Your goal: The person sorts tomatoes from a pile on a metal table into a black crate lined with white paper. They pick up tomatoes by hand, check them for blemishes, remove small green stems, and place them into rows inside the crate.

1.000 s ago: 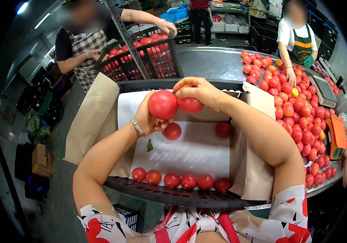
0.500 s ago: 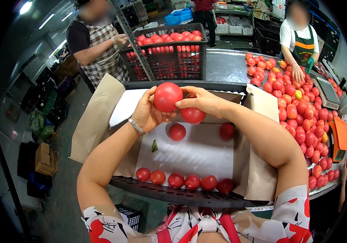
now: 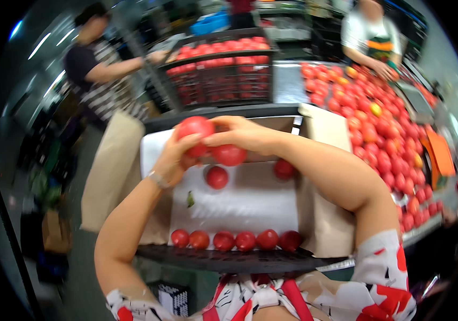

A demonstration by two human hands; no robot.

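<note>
Left hand (image 3: 172,160) grips the upper tomato (image 3: 194,131); right hand (image 3: 239,134) grips the lower tomato (image 3: 229,155), both above the paper-lined crate (image 3: 250,200). Judged risk: the touching fruits may slip, fall and bruise.

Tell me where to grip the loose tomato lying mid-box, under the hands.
Probably from above, fingers on opposite sides of the tomato at its widest girth. It is round and sits alone on the white liner, with open space all around; both hands hover over it.

Tomatoes (image 3: 234,240) line the box's (image 3: 250,200) near edge
</note>
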